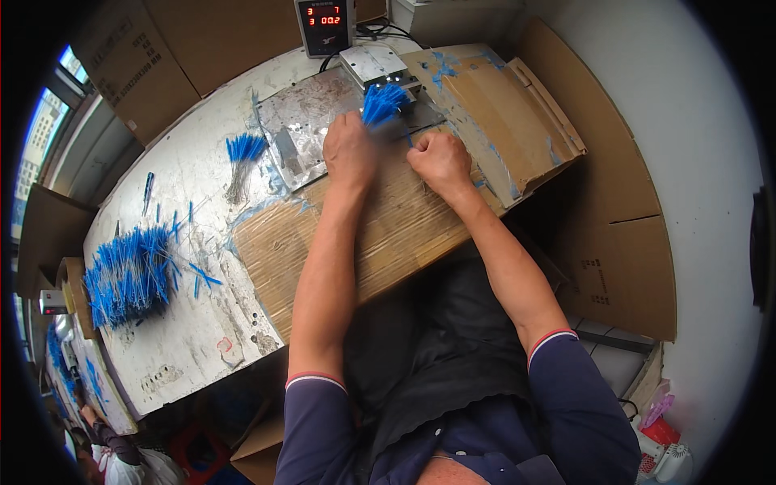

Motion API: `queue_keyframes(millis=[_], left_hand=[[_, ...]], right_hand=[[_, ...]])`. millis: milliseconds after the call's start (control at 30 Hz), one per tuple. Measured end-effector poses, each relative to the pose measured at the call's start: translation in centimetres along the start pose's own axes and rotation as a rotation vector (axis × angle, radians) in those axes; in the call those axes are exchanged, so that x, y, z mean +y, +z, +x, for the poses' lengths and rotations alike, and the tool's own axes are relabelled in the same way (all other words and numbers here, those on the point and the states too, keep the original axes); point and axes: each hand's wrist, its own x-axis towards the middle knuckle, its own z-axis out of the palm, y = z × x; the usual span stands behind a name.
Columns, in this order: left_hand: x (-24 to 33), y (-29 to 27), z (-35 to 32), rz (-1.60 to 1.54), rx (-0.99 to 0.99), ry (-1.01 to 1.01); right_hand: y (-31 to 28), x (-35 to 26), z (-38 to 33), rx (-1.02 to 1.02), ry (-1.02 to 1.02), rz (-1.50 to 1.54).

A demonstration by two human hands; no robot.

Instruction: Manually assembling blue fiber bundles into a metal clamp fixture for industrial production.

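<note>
My left hand (349, 149) is closed at the far middle of the table, around a bundle of thin blue-ended wires (383, 105). The blue ends fan out past its fingers, and a blurred greyish patch lies just below them. To its right, my right hand (441, 162) is pinched closed. A thin blue-ended wire (410, 140) shows at its fingertips; the rest of it is hidden. Just beyond both hands stands a metal machine block (372, 63) on a worn metal plate (303, 113).
A large pile of blue-ended wires (129, 275) lies at the left on the white table (194, 339), with a smaller bunch (242, 158) nearer. Cardboard (323, 250) covers the near edge. A carton (501, 113) stands right; a red-digit display (325, 28) stands behind. Another person's hand (89, 414) shows lower left.
</note>
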Motion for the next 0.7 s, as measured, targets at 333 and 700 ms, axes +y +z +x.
queue_keyframes(millis=[333,700], left_hand=[[-0.8,0.0,0.4,-0.064,0.194,-0.169],[-0.7,-0.3,0.5,-0.084,0.152,-0.2]], right_hand=[[1.3,-0.2,4.2,0.016,0.04,0.165],[2.9,-0.3,6.0,0.084,0.048,0.141]])
